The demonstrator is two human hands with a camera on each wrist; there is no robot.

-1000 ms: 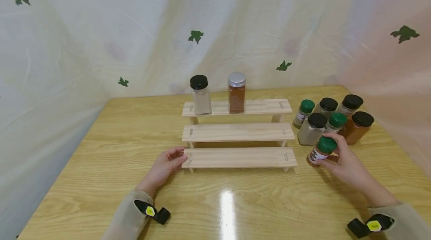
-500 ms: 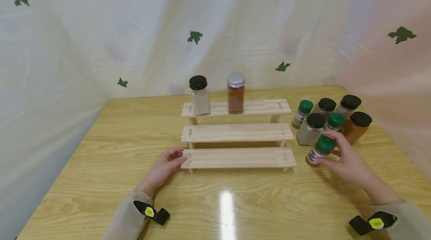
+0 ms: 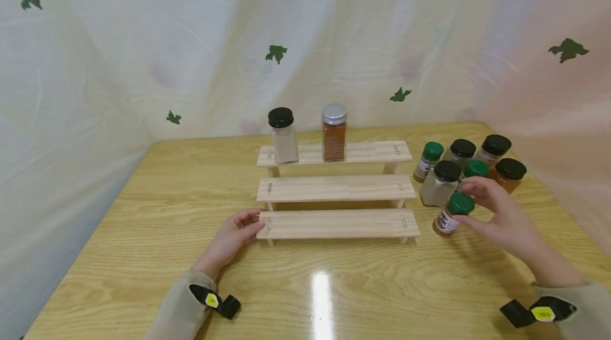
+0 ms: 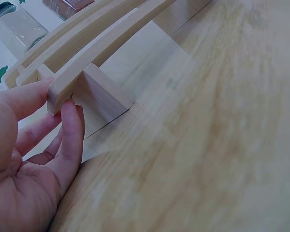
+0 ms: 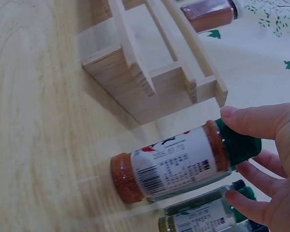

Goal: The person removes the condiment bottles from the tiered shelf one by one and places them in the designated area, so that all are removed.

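Observation:
My left hand [image 3: 234, 231] pinches the left end of the lowest step of a three-tier wooden spice rack [image 3: 334, 224]. In the left wrist view the thumb lies against the board's end, with fingertips [image 4: 73, 116] under it. My right hand [image 3: 503, 220] is spread around a small spice jar [image 3: 446, 223] with a green cap, a white label and reddish contents. This jar stands upright on the table right of the rack. Seen from the right wrist, the thumb [image 5: 241, 121] is right at the cap, the other fingers loosely at its opposite side.
On the top step stand a black-capped jar [image 3: 285, 144] of pale powder and a silver-capped jar [image 3: 334, 141] of red-brown powder. Several black- and green-capped jars, including a square pale one [image 3: 436, 189], cluster behind my right hand. A printed curtain [image 3: 215, 64] hangs behind the table [image 3: 191, 181].
My right hand has shifted slightly right and its fingers have spread wider around the green-capped jar, uncovering more of the label. The jar stays in place. My left hand has not moved.

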